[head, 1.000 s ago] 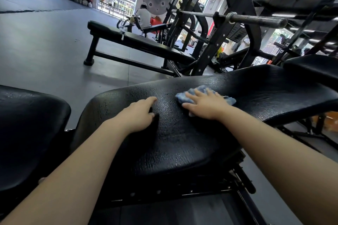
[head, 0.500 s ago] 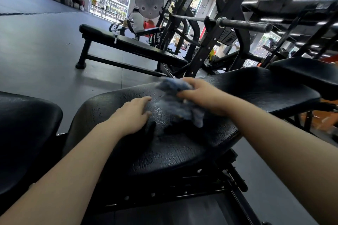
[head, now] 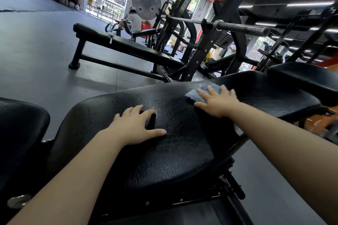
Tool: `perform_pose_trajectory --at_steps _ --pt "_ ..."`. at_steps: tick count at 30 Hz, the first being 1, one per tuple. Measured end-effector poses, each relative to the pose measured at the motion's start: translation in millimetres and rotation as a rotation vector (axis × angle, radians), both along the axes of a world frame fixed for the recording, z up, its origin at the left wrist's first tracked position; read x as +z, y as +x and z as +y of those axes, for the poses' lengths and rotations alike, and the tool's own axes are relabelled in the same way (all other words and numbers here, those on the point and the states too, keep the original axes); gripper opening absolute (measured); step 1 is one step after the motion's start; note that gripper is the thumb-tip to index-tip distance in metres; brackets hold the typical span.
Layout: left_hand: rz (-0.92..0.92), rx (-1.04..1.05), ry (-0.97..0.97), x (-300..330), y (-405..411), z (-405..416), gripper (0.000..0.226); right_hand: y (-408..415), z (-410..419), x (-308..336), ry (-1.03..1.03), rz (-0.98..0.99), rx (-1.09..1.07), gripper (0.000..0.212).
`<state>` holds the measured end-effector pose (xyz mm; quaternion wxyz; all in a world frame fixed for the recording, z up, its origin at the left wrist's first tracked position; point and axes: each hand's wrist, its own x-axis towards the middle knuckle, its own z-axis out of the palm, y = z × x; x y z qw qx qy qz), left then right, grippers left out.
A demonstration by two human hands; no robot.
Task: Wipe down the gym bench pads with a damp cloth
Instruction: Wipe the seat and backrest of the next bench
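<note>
A: Blue cloth (head: 204, 91) lies flat on the far part of the long black bench pad (head: 164, 151), right hand (head: 218, 102) spread on top, fingers straight, pressing it down.

B: And the left hand (head: 136, 127) rests flat on the cracked pad nearer the person, fingers splayed, holding nothing.

A: The two hands sit well apart. A second pad (head: 20, 133) is at the left edge.

B: Beyond, another bench (head: 117, 45) stands on the grey floor (head: 36, 51), a barbell (head: 234, 26) rests on its rack, and a seated person (head: 134, 22) is by the window.
</note>
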<state>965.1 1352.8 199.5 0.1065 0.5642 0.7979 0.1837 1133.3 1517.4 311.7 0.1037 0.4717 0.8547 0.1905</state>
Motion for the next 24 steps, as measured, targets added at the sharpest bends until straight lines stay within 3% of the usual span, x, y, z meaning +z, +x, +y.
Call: perform_pose_trajectory --at_steps 5,10,14,19,24 --pt "-0.016 -0.009 -0.037 -1.7 0.6 3.7 0.088 -16.3 33.5 12.9 0.026 0.104 -0.212 0.063" --pt "-0.152 -0.047 0.001 6.6 -10.3 5.1 0.097 -73.1 8.7 -18.2 -0.053 0.092 0.009 0.054" --pt "-0.196 0.000 0.071 9.7 -34.8 0.5 0.082 -100.1 -30.4 -53.7 -0.142 0.002 0.230 0.051" --pt "-0.162 0.052 -0.100 1.2 -63.9 -8.3 0.106 -86.4 -74.6 -64.6 -0.227 -0.071 0.417 0.045" --pt "-0.175 0.032 -0.133 -6.4 -66.6 -7.6 0.102 -63.1 -41.6 -44.5 -0.174 -0.140 0.397 0.045"
